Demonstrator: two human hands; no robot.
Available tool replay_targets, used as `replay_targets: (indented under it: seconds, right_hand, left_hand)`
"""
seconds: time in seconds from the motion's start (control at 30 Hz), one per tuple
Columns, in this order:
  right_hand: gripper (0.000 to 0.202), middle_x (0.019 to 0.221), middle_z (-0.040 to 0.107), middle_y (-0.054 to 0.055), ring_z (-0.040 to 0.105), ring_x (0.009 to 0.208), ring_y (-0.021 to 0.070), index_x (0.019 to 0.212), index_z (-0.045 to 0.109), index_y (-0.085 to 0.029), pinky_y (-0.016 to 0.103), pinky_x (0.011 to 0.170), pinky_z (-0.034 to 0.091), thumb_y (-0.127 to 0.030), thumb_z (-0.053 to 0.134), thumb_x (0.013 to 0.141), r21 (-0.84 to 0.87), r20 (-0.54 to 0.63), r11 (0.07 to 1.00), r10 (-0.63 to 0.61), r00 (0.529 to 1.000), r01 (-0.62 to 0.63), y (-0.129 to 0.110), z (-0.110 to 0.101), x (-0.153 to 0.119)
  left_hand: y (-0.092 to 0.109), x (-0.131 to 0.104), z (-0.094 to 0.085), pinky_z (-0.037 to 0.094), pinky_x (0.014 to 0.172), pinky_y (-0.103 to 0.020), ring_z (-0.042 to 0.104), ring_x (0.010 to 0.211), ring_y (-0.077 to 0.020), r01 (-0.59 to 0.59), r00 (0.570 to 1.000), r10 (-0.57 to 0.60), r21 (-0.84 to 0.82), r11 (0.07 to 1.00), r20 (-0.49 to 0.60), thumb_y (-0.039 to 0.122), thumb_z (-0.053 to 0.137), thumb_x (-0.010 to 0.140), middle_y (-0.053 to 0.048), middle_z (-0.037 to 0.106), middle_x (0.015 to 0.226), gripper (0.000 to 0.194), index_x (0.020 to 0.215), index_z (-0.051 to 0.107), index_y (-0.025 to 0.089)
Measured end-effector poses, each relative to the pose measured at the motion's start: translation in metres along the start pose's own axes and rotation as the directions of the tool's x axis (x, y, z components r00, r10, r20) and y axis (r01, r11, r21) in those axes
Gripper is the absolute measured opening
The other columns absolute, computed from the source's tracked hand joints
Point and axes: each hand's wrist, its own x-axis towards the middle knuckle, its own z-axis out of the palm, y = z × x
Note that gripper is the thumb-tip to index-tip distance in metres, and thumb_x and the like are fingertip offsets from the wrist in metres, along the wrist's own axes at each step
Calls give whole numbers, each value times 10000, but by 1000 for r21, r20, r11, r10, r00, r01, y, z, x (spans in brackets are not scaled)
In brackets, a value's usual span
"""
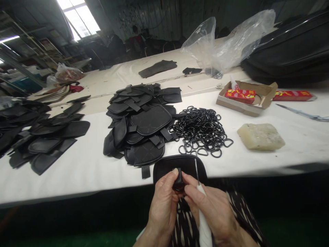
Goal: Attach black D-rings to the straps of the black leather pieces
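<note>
My left hand (164,199) pinches a black strap (179,176) on a black padded piece (180,162) at the table's front edge. My right hand (213,209) is closed round the white handle of an awl (204,219), its thin metal tip pointing up and away. The fingertips of my right hand also touch the strap. Just beyond the padded piece lies a heap of black D-rings (203,128). To its left is a pile of black padded pieces (151,121) with short straps.
More black pieces (59,132) lie at the left. On the right are a wax-like block (260,137), a cardboard box (246,107) with red packets, and scissors (303,113). Clear plastic bags (228,41) and a large black bag (290,51) stand behind.
</note>
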Motion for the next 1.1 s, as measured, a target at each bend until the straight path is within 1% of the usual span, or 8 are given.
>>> replay_targets:
  seconds: [0.13,0.23,0.4,0.57,0.73,0.83,0.97,1.1]
  right_hand:
    - [153,976,667,289,708,710,222,968,593,-36,263,564,576,-65,511,843,-21,10,1000,4,1000,-3,-1,6,-4]
    - [154,978,672,276,704,675,204,978,586,-46,243,518,558,-76,502,853,-33,23,999,5,1000,-4,-1,8,-4]
    - [127,984,681,245,699,674,188,954,590,-75,239,533,553,-103,509,860,-51,19,998,23,1000,-22,-1,8,-4]
    - [114,966,678,267,678,607,181,886,602,-70,241,468,509,-124,503,867,-95,34,995,16,999,-12,-1,12,-5]
    - [152,978,677,262,623,505,155,865,604,-80,252,417,454,-154,473,888,-144,66,990,6,998,3,0,11,-5]
    - [141,984,671,276,620,508,151,868,601,-75,247,423,443,-152,485,884,-138,52,990,-8,999,15,0,10,-5]
    - [126,999,665,279,648,578,162,889,606,-66,248,482,464,-140,504,875,-120,34,993,-17,999,21,0,11,-7]
    - [182,988,675,262,612,513,152,854,621,-85,258,448,430,-175,469,898,-185,61,982,-33,998,44,0,11,-5]
  left_hand:
    - [0,2,0,432,504,-171,507,509,-66,17,1000,-17,11,1000,17,213,724,709,29,561,564,112,677,656,130]
    - [-1,2,0,409,478,-166,495,505,-65,2,1000,-2,29,1000,20,235,734,701,33,538,555,141,675,645,128]
    - [-1,0,1,401,450,-143,492,480,-56,11,999,-10,39,999,-35,251,757,672,38,543,540,200,633,600,132]
    - [2,-2,6,368,403,-131,466,436,-47,34,996,-30,49,998,-84,251,772,642,43,539,516,239,622,564,135]
    - [3,-3,10,329,375,-132,411,399,-37,44,996,-40,52,998,-75,254,770,636,55,494,476,280,588,520,139]
    - [3,-2,9,310,371,-132,391,394,-32,45,998,-41,70,997,-56,267,758,651,56,482,473,292,580,506,138]
    - [0,0,6,313,388,-135,388,405,-31,23,997,-18,69,997,-77,270,755,656,68,453,475,311,568,484,144]
    - [-3,2,1,309,388,-147,386,399,-37,13,997,-4,117,993,-80,307,740,673,67,445,468,306,565,506,143]
